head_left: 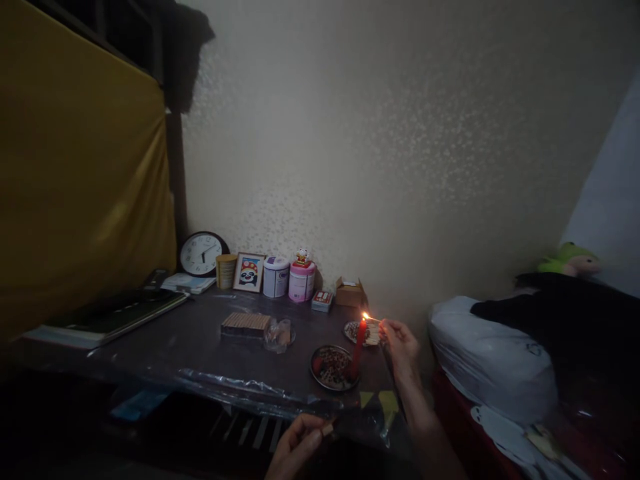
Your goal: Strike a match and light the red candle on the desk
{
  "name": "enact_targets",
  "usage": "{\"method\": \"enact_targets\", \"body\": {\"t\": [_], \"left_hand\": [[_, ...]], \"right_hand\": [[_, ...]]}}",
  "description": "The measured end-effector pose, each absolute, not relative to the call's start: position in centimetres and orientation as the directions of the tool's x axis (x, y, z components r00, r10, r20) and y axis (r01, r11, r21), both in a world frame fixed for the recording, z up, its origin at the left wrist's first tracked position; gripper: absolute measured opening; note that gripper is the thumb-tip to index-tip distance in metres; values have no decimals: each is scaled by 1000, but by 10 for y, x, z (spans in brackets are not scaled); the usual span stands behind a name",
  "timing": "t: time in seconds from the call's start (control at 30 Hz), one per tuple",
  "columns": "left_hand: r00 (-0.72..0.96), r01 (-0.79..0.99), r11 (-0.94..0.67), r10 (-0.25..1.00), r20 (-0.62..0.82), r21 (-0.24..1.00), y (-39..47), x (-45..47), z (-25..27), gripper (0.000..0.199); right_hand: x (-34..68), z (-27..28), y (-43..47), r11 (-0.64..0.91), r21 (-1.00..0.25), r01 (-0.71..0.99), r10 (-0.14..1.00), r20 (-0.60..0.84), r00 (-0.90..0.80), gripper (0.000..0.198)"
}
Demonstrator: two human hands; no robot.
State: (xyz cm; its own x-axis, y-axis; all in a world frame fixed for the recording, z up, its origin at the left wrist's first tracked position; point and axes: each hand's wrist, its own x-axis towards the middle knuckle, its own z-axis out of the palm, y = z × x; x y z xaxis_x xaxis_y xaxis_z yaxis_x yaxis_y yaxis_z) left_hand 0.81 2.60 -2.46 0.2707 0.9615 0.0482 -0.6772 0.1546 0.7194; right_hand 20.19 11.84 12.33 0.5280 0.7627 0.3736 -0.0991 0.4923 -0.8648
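Observation:
My right hand (401, 345) pinches the end of a thin matchstick (373, 319). The match's flame is at the top of a red candle (359, 343), right by the wick. The candle stands upright at the right edge of a round metal dish (334, 368) that holds small dark and light bits. Low in front of the table, my left hand (300, 441) is closed on a small tan matchbox (327, 429), mostly hidden by the fingers. Behind the candle, a second dish (351, 331) carries pale sticks that look like matches.
On the plastic-covered table (190, 347) lie a row of small boxes (246, 325) and a crumpled clear wrapper (278, 335). Along the wall stand a clock (202, 254), a framed panda picture (249, 272), tins (276, 277) and a cardboard box (349, 292). White bags (490, 353) are at right.

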Motion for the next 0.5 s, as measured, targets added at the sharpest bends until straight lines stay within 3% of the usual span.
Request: {"method": "enact_targets", "body": {"t": [0.2, 0.37, 0.43, 0.5], "left_hand": [[293, -666, 150, 953, 71, 731, 25, 6, -24, 29], [284, -690, 171, 958, 46, 703, 20, 8, -17, 31], [288, -698, 187, 957, 31, 691, 17, 10, -14, 33], [288, -705, 182, 957, 42, 685, 15, 11, -12, 32]], "right_hand": [[221, 160, 87, 512, -831, -219, 784, 347, 515, 21], [269, 195, 33, 615, -732, -294, 757, 444, 480, 13], [285, 188, 24, 630, -758, -167, 730, 506, 460, 18], [298, 173, 26, 534, -843, 67, 735, 502, 456, 24]]}}
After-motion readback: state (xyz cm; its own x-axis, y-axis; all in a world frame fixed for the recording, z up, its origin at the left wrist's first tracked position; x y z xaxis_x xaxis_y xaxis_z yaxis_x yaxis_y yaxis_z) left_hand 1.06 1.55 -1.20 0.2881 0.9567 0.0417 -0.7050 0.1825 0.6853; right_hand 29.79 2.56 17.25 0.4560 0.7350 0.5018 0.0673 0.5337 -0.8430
